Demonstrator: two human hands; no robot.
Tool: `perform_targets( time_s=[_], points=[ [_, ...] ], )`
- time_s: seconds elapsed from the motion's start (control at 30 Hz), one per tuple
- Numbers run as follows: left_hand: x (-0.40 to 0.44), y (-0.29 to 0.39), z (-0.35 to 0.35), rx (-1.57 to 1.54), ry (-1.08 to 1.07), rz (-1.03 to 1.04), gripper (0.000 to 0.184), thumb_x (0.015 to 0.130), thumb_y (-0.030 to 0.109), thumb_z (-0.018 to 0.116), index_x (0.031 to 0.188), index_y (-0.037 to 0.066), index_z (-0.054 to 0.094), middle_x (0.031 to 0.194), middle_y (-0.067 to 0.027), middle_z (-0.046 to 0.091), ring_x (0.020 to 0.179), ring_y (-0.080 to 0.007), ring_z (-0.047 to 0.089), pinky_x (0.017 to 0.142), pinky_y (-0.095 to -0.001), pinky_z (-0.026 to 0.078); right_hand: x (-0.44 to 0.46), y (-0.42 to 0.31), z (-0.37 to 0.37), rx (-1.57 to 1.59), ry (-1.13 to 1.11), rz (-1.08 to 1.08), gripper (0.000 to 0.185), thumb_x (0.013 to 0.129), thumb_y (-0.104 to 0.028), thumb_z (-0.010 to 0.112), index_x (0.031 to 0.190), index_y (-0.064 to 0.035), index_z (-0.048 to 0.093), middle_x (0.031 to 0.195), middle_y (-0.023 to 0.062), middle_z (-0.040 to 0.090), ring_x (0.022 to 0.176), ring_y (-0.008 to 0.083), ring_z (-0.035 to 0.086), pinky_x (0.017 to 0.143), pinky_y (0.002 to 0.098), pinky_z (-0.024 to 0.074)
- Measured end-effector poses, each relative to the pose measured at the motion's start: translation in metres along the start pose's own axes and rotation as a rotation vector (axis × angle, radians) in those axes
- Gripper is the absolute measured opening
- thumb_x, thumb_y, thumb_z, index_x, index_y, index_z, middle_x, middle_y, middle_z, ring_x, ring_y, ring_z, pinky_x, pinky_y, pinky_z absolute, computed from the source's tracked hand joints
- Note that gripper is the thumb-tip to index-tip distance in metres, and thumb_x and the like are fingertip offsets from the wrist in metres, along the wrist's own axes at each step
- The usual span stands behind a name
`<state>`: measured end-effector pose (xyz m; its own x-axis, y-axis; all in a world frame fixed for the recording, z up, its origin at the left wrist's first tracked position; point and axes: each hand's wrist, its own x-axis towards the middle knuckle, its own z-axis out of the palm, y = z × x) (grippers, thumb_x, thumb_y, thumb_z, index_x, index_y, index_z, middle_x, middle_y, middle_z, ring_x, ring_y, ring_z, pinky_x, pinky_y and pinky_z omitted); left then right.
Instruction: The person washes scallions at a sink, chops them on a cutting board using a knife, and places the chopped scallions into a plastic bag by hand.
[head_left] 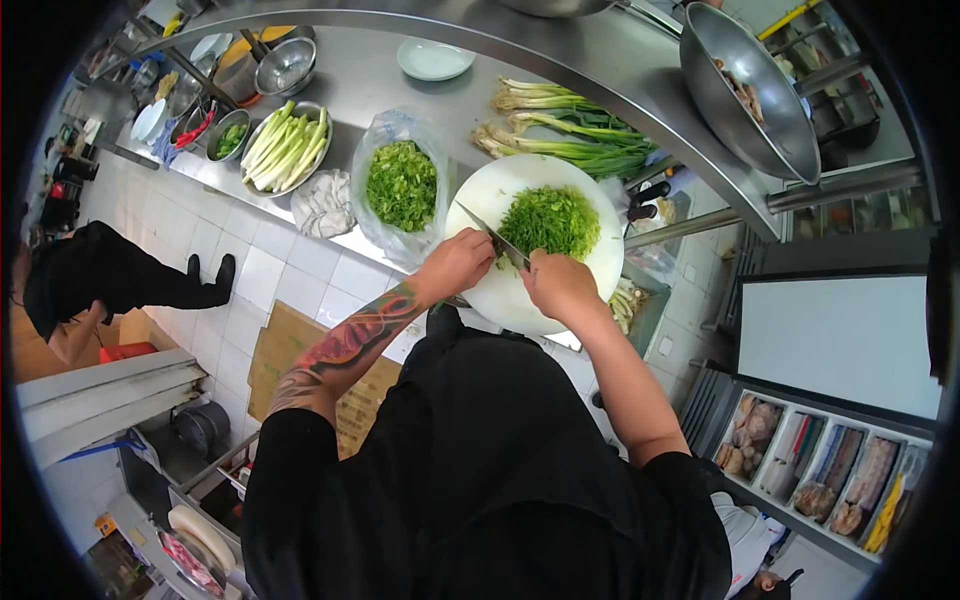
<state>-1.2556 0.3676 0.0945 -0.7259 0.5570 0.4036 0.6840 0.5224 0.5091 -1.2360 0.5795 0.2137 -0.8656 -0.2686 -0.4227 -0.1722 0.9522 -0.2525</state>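
A round white cutting board lies in front of me, with a heap of chopped green onions on it. My right hand is closed around the handle of a kitchen knife, whose blade points to the upper left over the board. At the board's left side, my left hand has its fingers curled in close against the blade; whatever is between them is hidden. Left of the board, a clear plastic bag holds more chopped greens. Whole green onions lie behind the board.
A bowl of cut stalks, a crumpled cloth and a white plate are on the steel counter. Above runs a shelf with a large metal bowl. Another person stands at left. Cardboard lies on the floor.
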Motion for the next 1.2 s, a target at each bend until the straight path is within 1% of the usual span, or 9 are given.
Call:
perform_targets(
  time_s=[0.1, 0.2, 0.3, 0.67, 0.8, 0.87, 0.9, 1.0, 1.2],
  points=[
    [-0.001, -0.001, 0.002, -0.017, 0.013, -0.005, 0.009, 0.083, 0.007, 0.075, 0.089, 0.005, 0.069, 0.096, -0.0076, 0.064, 0.094, -0.0294, 0.064, 0.082, -0.0415, 0.057, 0.010, 0.004, 0.018, 0.016, 0.016, 0.053, 0.030, 0.102, -0.029, 0.058, 0.106, -0.0008, 0.068, 0.096, 0.0219, 0.076, 0.094, 0.0428, 0.073, 0.085, 0.0542, 0.0556],
    [-0.001, 0.002, -0.004, -0.033, -0.019, -0.031, 0.009, 0.083, 0.007, 0.076, 0.089, 0.005, 0.070, 0.098, -0.0077, 0.065, 0.095, -0.0294, 0.065, 0.082, -0.0411, 0.057, 0.002, -0.001, -0.003, 0.054, 0.010, 0.000, 0.030, 0.102, -0.030, 0.060, 0.106, -0.0016, 0.068, 0.096, 0.0212, 0.075, 0.095, 0.0424, 0.072, 0.085, 0.0537, 0.0556],
    [-0.003, -0.002, -0.001, -0.072, 0.039, -0.007, 0.009, 0.083, 0.008, 0.077, 0.090, 0.005, 0.071, 0.099, -0.0077, 0.066, 0.097, -0.0292, 0.066, 0.083, -0.0407, 0.057, -0.001, 0.001, -0.001, 0.011, -0.020, 0.025, 0.030, 0.101, -0.031, 0.061, 0.105, -0.0022, 0.068, 0.097, 0.0207, 0.075, 0.096, 0.0419, 0.072, 0.086, 0.0534, 0.0554],
    [-0.006, -0.003, -0.002, -0.082, 0.011, -0.024, 0.010, 0.084, 0.009, 0.077, 0.092, 0.006, 0.071, 0.101, -0.0072, 0.067, 0.097, -0.0288, 0.066, 0.084, -0.0400, 0.057, 0.006, 0.005, -0.001, 0.043, -0.041, 0.007, 0.031, 0.101, -0.034, 0.062, 0.102, -0.0031, 0.068, 0.096, 0.0201, 0.075, 0.093, 0.0414, 0.072, 0.083, 0.0527, 0.0563],
    [-0.007, -0.004, 0.000, -0.086, 0.044, -0.025, 0.010, 0.084, 0.009, 0.077, 0.091, 0.006, 0.071, 0.100, -0.0072, 0.067, 0.098, -0.0283, 0.066, 0.084, -0.0402, 0.057, 0.007, 0.006, 0.009, 0.046, 0.015, 0.004, 0.033, 0.101, -0.035, 0.062, 0.103, -0.0033, 0.067, 0.096, 0.0201, 0.075, 0.093, 0.0413, 0.072, 0.083, 0.0522, 0.0563],
    [-0.006, 0.001, -0.004, -0.087, 0.044, -0.060, 0.011, 0.083, 0.009, 0.077, 0.091, 0.006, 0.071, 0.100, -0.0074, 0.066, 0.098, -0.0286, 0.065, 0.084, -0.0401, 0.057, 0.013, 0.001, -0.017, 0.233, -0.223, 0.178, 0.034, 0.101, -0.037, 0.063, 0.105, -0.0036, 0.067, 0.097, 0.0200, 0.075, 0.094, 0.0408, 0.072, 0.083, 0.0518, 0.0563],
    [-0.006, 0.004, -0.005, -0.090, 0.038, -0.096, 0.011, 0.083, 0.009, 0.078, 0.091, 0.006, 0.071, 0.100, -0.0076, 0.066, 0.098, -0.0289, 0.065, 0.085, -0.0400, 0.056, 0.012, 0.005, -0.012, 0.242, -0.218, 0.185, 0.034, 0.101, -0.037, 0.063, 0.105, -0.0036, 0.067, 0.097, 0.0200, 0.075, 0.094, 0.0408, 0.072, 0.083, 0.0518, 0.0563],
    [-0.010, 0.000, 0.000, -0.031, 0.040, -0.049, 0.012, 0.083, 0.008, 0.077, 0.093, 0.005, 0.072, 0.101, -0.0086, 0.066, 0.099, -0.0299, 0.065, 0.086, -0.0399, 0.056, 0.013, 0.027, 0.011, 0.081, 0.017, 0.023, 0.033, 0.100, -0.037, 0.064, 0.104, -0.0041, 0.064, 0.092, 0.0193, 0.074, 0.090, 0.0410, 0.072, 0.082, 0.0518, 0.0565],
    [-0.012, 0.007, -0.009, -0.001, 0.016, 0.004, 0.009, 0.086, 0.007, 0.073, 0.093, 0.003, 0.072, 0.100, -0.0073, 0.064, 0.097, -0.0285, 0.063, 0.085, -0.0391, 0.055, -0.020, 0.000, 0.007, 0.003, 0.043, -0.048, 0.028, 0.100, -0.029, 0.062, 0.102, -0.0014, 0.064, 0.090, 0.0220, 0.074, 0.091, 0.0426, 0.073, 0.082, 0.0537, 0.0561]
  ],
)
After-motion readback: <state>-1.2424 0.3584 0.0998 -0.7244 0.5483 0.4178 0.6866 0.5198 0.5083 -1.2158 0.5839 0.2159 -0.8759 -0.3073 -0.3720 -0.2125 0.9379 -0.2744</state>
